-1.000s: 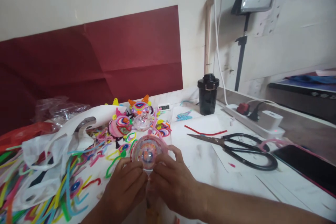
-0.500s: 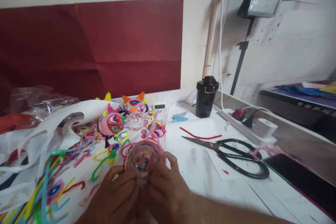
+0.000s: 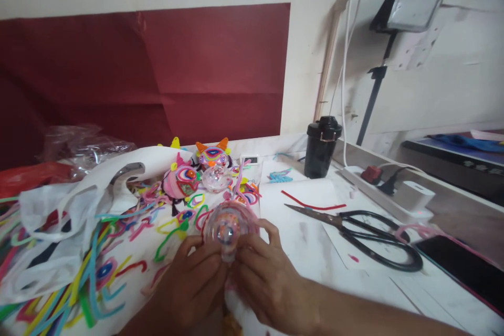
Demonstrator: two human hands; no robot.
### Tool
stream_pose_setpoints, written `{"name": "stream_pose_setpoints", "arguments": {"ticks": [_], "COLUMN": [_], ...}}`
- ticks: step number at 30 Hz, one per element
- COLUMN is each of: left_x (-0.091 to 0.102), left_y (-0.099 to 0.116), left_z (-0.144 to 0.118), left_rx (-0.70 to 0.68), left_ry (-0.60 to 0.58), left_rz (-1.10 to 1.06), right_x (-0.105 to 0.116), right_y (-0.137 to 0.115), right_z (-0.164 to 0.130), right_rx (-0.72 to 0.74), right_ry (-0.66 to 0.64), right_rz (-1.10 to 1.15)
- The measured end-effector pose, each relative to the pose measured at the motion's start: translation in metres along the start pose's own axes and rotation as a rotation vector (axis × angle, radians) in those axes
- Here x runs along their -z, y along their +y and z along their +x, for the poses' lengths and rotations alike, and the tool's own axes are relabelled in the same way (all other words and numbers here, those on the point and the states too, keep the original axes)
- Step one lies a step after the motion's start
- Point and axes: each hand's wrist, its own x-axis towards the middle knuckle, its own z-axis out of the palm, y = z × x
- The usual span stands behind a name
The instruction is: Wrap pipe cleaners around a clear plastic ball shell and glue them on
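big red sheet (image 3: 220,63) hogging your upper left, your right hand (image 3: 271,278) and left hand (image 3: 192,283) down at bottom centre, chunky scissors (image 3: 339,221) lower right, plus the clear dome (image 3: 226,220) just below centre, both hands pinching its lower edge

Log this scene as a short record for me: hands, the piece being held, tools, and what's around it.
Left hand: fingertips at the near edge of the clear round piece
Right hand: fingertips at the same piece's near edge
Held piece: transparent, colourful pattern visible; exact make unclear
Tool: scissors, right of the hands, tip pointing left
Beyond scissor blades: red strip
Left side: heap of colourful strips
Back: black cup
Far right: phone
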Motion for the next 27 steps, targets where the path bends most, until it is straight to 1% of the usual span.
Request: {"name": "stream_pose_setpoints", "arguments": {"ticks": [2, 4, 7, 9, 10, 11, 12, 17, 27], "left_x": [-0.006, -0.007, 0.001, 0.008, 0.01, 0.012, 0.013, 0.013, 0.013], "left_y": [-0.012, -0.017, -0.015, -0.012, -0.011, -0.01, -0.01, -0.009, -0.008], "left_z": [0.019, 0.031, 0.039, 0.043, 0.045, 0.048, 0.05, 0.053, 0.051], "left_rx": [-0.042, -0.067, -0.091, -0.149, -0.167, -0.186, -0.184, -0.179, -0.152], "left_ry": [-0.015, -0.02, -0.035, -0.008, -0.011, 0.02, 0.015, -0.007, -0.016], "left_rz": [0.009, 0.004, -0.03, 0.0, 0.016, 0.016, 0.023, 0.058, 0.05], "right_x": [0.002, 0.004, 0.007, 0.01, 0.011, 0.012, 0.013, 0.013, 0.015], "right_y": [0.0, 0.001, 0.002, 0.004, 0.006, 0.007, 0.008, 0.012, 0.008], "right_z": [0.001, 0.001, 0.002, 0.002, 0.002, 0.002, 0.002, 0.001, 0.005], "right_rx": [0.01, 0.028, 0.066, 0.076, 0.086, 0.094, 0.098, 0.111, 0.107], "right_ry": [-0.015, -0.022, -0.045, -0.068, -0.081, -0.09, -0.095, -0.109, -0.116], "right_rz": [-0.011, -0.03, -0.051, -0.059, -0.065, -0.068, -0.069, -0.077, -0.069]}}
